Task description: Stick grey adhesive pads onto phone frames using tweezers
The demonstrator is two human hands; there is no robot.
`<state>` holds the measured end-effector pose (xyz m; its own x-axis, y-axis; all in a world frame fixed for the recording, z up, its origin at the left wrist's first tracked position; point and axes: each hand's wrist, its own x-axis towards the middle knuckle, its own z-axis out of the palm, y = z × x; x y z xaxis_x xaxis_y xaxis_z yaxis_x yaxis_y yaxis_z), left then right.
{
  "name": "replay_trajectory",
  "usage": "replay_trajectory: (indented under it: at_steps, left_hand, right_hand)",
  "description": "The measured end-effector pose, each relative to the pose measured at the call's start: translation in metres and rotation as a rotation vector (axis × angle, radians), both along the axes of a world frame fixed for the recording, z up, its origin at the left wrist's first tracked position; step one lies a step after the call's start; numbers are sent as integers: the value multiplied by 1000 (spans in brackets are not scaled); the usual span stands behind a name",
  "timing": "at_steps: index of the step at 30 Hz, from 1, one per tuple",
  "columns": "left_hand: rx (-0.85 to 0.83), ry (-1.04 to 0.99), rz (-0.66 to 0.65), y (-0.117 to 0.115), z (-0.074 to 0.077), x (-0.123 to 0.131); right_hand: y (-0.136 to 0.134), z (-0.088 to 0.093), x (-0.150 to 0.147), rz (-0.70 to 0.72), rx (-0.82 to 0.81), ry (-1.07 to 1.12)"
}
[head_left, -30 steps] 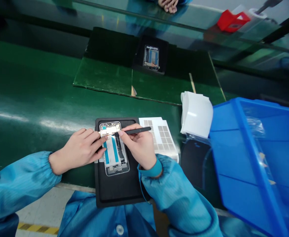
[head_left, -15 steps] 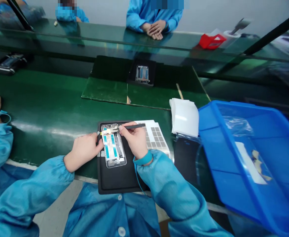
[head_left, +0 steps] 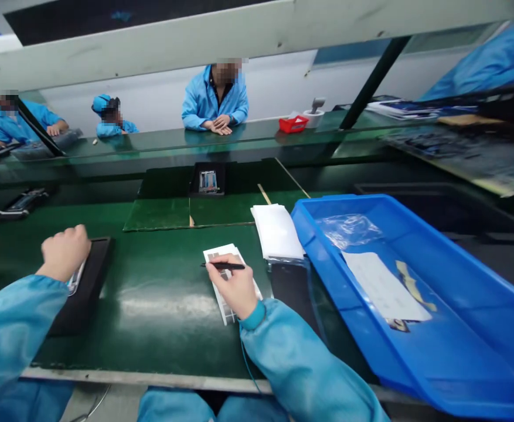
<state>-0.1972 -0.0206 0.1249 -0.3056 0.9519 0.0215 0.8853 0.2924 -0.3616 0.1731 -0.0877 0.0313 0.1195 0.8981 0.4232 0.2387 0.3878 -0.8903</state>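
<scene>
My left hand [head_left: 65,252] is curled into a fist at the far left, resting on the far end of a black tray [head_left: 90,281]. A phone frame [head_left: 76,278] lies in that tray, mostly hidden under the hand. My right hand [head_left: 234,287] pinches a thin black stylus [head_left: 224,265] that points left. It rests on a white sheet of grey stickers [head_left: 221,258] on the green bench [head_left: 160,305].
A large blue bin [head_left: 415,351] with paper and plastic fills the right. A stack of white sheets [head_left: 276,231] lies beside it. Farther back a second black tray with a phone frame [head_left: 207,180] sits on a green mat [head_left: 160,214]. People in blue coats sit across the bench.
The black tray with the phone frame has slid from the middle to the far left under my left hand. My right hand has moved off the phone onto the sticker sheet. The view has tilted up.
</scene>
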Motion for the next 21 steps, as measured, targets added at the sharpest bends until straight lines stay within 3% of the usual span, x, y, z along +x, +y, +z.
replay_trajectory:
  at_steps: [3,7,10,12,15,21]
  left_hand:
    - [24,-113,-172,46,-11,76]
    - [30,-274,-327,113,-46,179]
    - [39,-356,-372,152,-65,228]
    - [43,-404,-369,170,-69,245]
    - [69,-485,-359,185,-66,251]
    - [169,-771,-307,178,-57,218]
  right_hand:
    - [-1,-13,-4,25,98,-54]
    - [-5,-23,-6,82,264,-184]
    - [-6,-25,-6,106,326,-218]
    - [-6,-25,-6,107,341,-242]
    - [-7,-22,-5,93,343,-272]
    - [-9,-19,-5,78,319,-294]
